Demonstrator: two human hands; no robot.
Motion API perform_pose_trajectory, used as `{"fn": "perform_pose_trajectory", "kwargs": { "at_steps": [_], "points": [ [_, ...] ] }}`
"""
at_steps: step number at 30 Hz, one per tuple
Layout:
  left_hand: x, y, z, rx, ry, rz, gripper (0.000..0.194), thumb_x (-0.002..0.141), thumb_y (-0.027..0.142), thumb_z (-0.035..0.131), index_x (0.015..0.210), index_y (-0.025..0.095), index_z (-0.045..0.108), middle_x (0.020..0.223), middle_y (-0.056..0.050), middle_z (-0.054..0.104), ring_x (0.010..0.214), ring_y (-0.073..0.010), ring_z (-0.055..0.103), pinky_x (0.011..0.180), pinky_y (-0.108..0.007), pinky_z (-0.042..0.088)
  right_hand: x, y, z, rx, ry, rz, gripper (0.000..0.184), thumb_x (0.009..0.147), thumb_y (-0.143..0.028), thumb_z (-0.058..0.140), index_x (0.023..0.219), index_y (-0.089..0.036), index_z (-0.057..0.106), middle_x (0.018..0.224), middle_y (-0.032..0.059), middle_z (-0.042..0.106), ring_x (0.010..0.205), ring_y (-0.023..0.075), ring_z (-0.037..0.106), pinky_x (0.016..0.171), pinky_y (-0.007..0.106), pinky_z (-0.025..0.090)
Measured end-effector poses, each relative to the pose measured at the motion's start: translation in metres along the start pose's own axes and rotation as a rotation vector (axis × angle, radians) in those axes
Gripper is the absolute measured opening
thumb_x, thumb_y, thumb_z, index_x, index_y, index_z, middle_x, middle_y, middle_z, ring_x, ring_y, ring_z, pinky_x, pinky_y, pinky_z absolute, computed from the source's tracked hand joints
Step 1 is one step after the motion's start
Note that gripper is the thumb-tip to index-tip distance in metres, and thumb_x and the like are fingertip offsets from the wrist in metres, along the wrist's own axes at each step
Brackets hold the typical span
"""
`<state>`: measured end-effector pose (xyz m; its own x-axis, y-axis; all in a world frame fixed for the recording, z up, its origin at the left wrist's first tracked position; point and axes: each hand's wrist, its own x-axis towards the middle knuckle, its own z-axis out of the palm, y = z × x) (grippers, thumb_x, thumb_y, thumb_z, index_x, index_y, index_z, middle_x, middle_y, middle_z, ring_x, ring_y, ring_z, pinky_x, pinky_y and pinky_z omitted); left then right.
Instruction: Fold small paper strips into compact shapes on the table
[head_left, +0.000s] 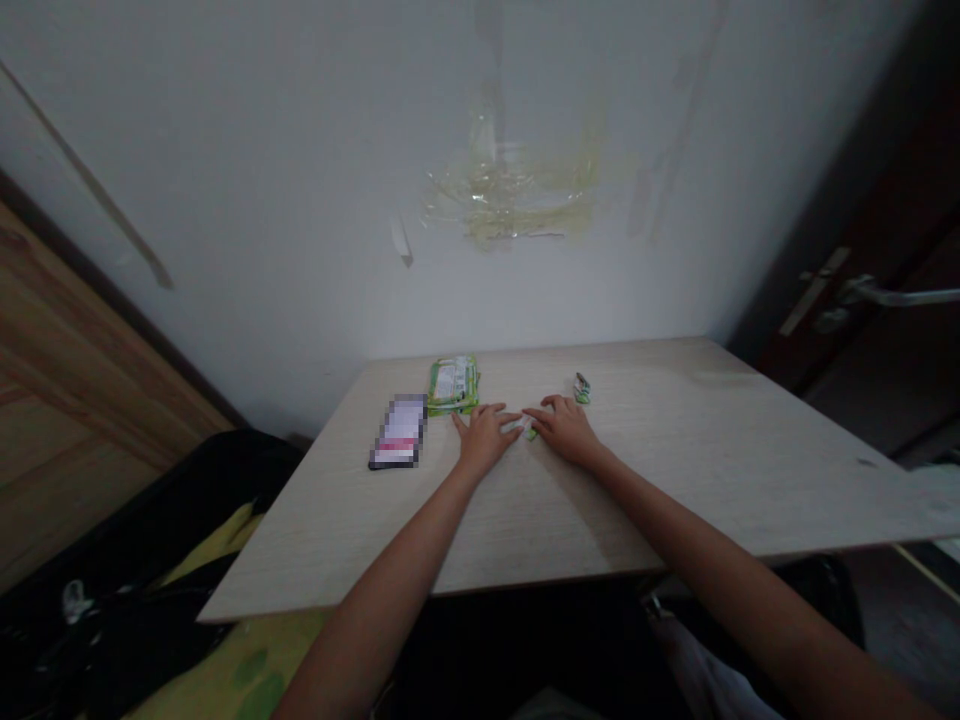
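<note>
Clock: centred on the small wrapper, twelve toward the wall.
Black bundle: one, eight o'clock (255, 452), beside the desk (675, 480).
Smartphone: one, nine o'clock (400, 430), screen lit and blurred.
Green-and-white packets: one stack, ten o'clock (453, 382), more than one; exact count hidden.
Left hand: nine o'clock (484, 437), between smartphone and small wrapper, just before the stack; fingers spread, tips at the wrapper, grip impossible to tell.
Small wrapper: one, green and white, at the centre (531, 433), on the desk between both hands, partly covered by fingers.
Right hand: three o'clock (568, 428); fingers slightly bent, tips at the wrapper, hold impossible to tell.
Crumpled wrapper: one, two o'clock (582, 388), just beyond the right hand.
Door handle: one, two o'clock (904, 297), well apart.
</note>
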<state>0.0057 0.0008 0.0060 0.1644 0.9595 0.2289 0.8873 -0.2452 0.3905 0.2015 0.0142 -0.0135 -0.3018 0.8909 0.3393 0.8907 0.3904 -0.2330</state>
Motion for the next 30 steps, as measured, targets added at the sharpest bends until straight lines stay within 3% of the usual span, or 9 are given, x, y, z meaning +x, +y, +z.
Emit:
{"fn": "perform_pose_trajectory", "kwargs": {
  "at_steps": [4,7,13,24,30],
  "points": [
    [-0.001,-0.001,0.001,-0.018,0.004,0.0,0.033,0.09,0.056,0.055,0.116,0.042,0.071,0.141,-0.001,0.059,0.133,-0.032,0.044,0.113,-0.072,0.005,0.001,0.006,0.003,0.06,0.008,-0.012,0.037,0.097,-0.04,0.052,0.132,-0.033,0.064,0.126,0.0116,0.057,0.118,0.027,0.05,0.102,0.042,0.038],
    [-0.001,0.0,0.0,-0.024,0.021,0.001,0.031,0.09,0.055,0.056,0.112,0.041,0.073,0.139,-0.001,0.06,0.132,-0.0323,0.045,0.112,-0.074,0.003,0.003,0.012,0.005,0.156,0.041,-0.007,0.032,0.093,-0.038,0.06,0.118,-0.023,0.073,0.117,0.0125,0.062,0.111,0.0239,0.055,0.102,0.037,0.04],
    [-0.002,0.003,-0.003,-0.035,0.016,-0.014,0.025,0.09,0.049,0.059,0.104,0.036,0.075,0.135,-0.001,0.062,0.13,-0.0311,0.047,0.112,-0.074,0.003,0.002,0.016,0.005,0.257,0.089,-0.049,0.023,0.088,-0.034,0.067,0.102,-0.02,0.078,0.108,0.0117,0.068,0.105,0.0232,0.059,0.098,0.036,0.044],
    [0.002,0.0,0.004,-0.167,0.05,-0.028,0.011,0.084,0.033,0.068,0.09,0.028,0.076,0.131,-0.004,0.065,0.129,-0.0311,0.05,0.114,-0.071,0.005,-0.001,0.019,0.006,0.34,0.138,-0.123,0.026,0.081,-0.033,0.073,0.104,-0.022,0.078,0.108,0.0115,0.068,0.108,0.0268,0.057,0.099,0.042,0.044],
    [0.005,-0.003,0.009,-0.21,0.09,-0.051,0.006,0.082,0.028,0.07,0.086,0.027,0.075,0.13,-0.003,0.067,0.129,-0.0301,0.05,0.115,-0.069,0.007,0.001,0.021,0.008,0.378,0.128,-0.072,0.035,0.079,-0.036,0.075,0.11,-0.019,0.076,0.107,0.0125,0.069,0.109,0.0281,0.057,0.1,0.043,0.043]
  ]
}}
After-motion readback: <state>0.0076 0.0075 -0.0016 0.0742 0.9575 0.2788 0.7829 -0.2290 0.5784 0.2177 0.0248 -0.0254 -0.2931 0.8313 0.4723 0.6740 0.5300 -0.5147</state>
